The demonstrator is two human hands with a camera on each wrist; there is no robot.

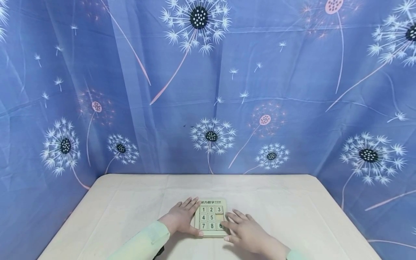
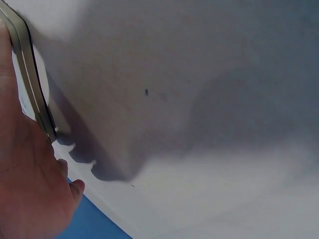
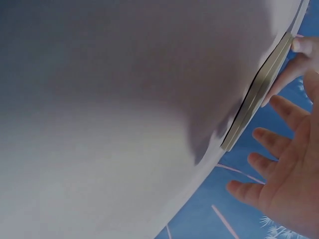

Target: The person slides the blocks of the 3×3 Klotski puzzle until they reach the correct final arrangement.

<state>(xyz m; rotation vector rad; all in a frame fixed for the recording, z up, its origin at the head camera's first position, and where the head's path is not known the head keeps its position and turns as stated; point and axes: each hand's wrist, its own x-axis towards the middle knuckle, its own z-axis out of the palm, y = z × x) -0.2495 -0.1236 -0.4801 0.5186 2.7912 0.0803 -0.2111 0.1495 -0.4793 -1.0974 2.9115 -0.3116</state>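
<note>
A pale yellow-green sliding number puzzle [image 1: 212,233] lies flat on the table, dark lettering along its top. Its rows read 1 2 3, then 4 5 and a gap at the right, then 7 8 and 6 [image 1: 220,226]. My left hand [image 1: 182,216] rests along the puzzle's left side, fingers fairly straight at the upper left and thumb at the lower left corner. At the right side hovers my right hand [image 1: 244,230], fingers spread and a fingertip partly covering the 6 tile. In the right wrist view the puzzle [image 3: 256,94] appears edge-on, beyond my spread fingers [image 3: 269,144].
A cream-coloured table [image 1: 130,202] carries the puzzle near its front. Blue curtains [image 1: 175,144] with dandelion prints hang behind the table and along both sides. Both wrist views mostly show the pale tabletop [image 2: 199,199] with hand shadows.
</note>
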